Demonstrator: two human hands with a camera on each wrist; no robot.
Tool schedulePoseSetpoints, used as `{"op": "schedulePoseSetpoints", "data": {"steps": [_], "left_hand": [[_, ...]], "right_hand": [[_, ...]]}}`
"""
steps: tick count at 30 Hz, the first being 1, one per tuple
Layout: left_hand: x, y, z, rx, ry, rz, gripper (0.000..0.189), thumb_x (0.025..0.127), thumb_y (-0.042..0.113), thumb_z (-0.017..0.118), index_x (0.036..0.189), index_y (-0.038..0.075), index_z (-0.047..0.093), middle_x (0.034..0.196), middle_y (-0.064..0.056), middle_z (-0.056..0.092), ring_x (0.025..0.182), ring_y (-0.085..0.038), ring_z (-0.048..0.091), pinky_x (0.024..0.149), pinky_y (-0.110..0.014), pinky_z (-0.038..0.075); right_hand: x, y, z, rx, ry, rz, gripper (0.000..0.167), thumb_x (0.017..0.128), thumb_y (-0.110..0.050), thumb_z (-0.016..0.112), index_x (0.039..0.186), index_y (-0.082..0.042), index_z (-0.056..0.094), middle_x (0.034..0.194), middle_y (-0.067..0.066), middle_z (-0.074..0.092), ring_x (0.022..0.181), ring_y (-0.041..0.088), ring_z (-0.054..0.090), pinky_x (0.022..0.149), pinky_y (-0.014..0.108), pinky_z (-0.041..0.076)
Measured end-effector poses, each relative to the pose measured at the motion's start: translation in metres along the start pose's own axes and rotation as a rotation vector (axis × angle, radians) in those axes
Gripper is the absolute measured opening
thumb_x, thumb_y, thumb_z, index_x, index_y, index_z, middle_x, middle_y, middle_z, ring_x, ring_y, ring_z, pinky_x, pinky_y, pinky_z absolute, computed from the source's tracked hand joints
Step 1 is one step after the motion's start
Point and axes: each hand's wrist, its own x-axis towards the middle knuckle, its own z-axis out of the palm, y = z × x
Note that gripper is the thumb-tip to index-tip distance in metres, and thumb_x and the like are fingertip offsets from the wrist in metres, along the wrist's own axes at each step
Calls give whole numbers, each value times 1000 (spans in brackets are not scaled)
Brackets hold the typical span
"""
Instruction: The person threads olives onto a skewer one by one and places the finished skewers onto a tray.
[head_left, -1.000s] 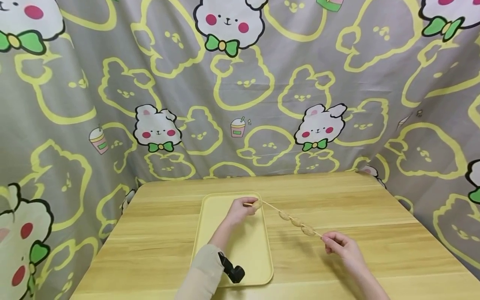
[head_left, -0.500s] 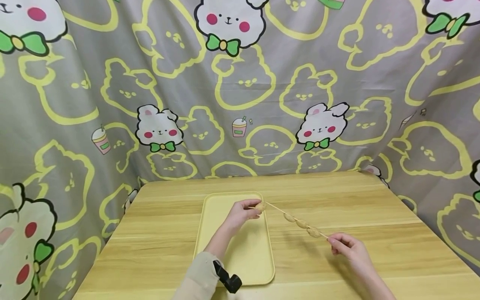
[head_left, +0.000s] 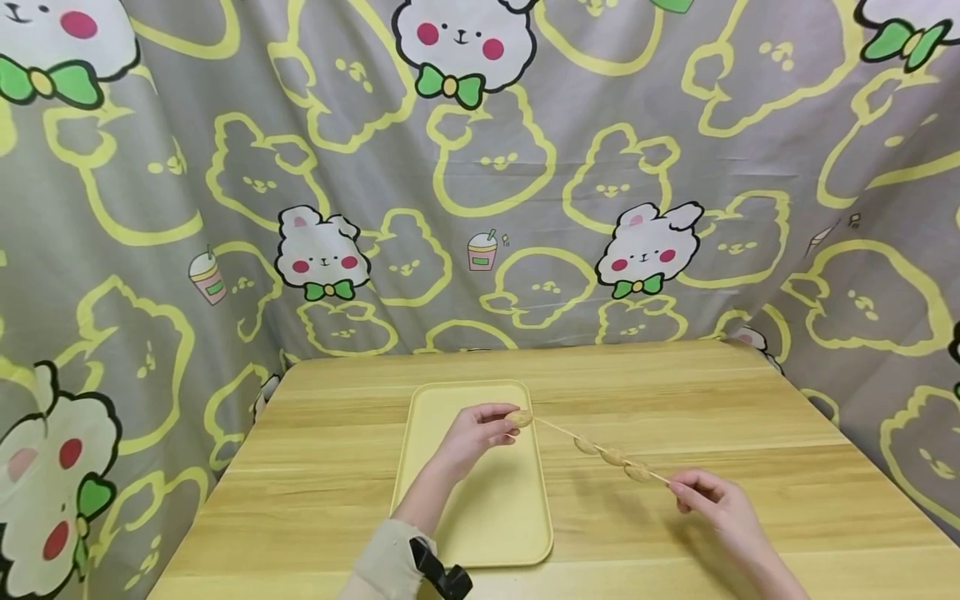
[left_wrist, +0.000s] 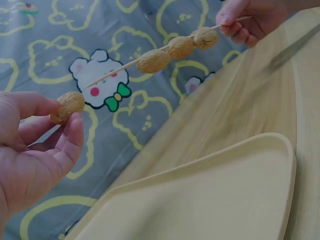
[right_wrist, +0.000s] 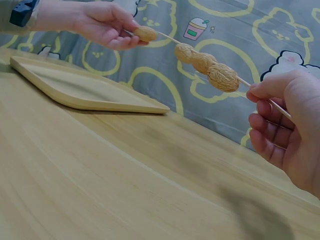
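In my right hand a thin wooden skewer is pinched near its end, between thumb and fingers. Several wrinkled, golden-brown balls are threaded along it; the one nearest that hand is the largest in the right wrist view. Another golden-brown ball is held between the thumb and fingertips of my left hand, over the tray. The skewer's bare tip points at this ball, with a small gap between them in the left wrist view. Both hands are raised above the table.
A pale yellow rectangular tray lies on the wooden table, below my left hand. A patterned curtain stands behind the table and along its sides. A black strap mount sits on my left sleeve.
My right hand has moved right and a little lower with the skewer. My left hand has shifted slightly down, still holding the single ball. The head view has also drifted a little.
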Motion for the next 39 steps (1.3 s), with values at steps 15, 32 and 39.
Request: {"op": "schedulePoseSetpoints", "data": {"steps": [15, 32, 39], "left_hand": [[-12, 8, 0, -46, -15, 3, 31, 88, -7, 52, 115, -20, 45, 90, -4, 60, 75, -13, 61, 71, -24, 53], [-17, 8, -3, -75, -22, 4, 30, 89, -5, 52, 114, -20, 47, 93, -5, 60, 78, -14, 60, 75, -26, 53], [-18, 8, -5, -86, -27, 2, 30, 89, -6, 52, 115, -20, 47, 93, -5, 60, 78, -14, 61, 75, -26, 53]], "right_hand": [[-2, -7, -4, -33, -39, -38, 12, 90, 0, 56, 91, 11, 59, 67, 0, 57, 66, 11, 54, 60, 24, 46], [-1, -5, -2, -13, -70, -77, 7, 88, 4, 56, 90, 10, 60, 69, 1, 57, 65, 12, 54, 56, 26, 45], [0, -3, -1, -2, -63, -80, 6, 87, 6, 56, 89, 10, 61, 69, 2, 57, 65, 11, 54, 58, 25, 46]]}}
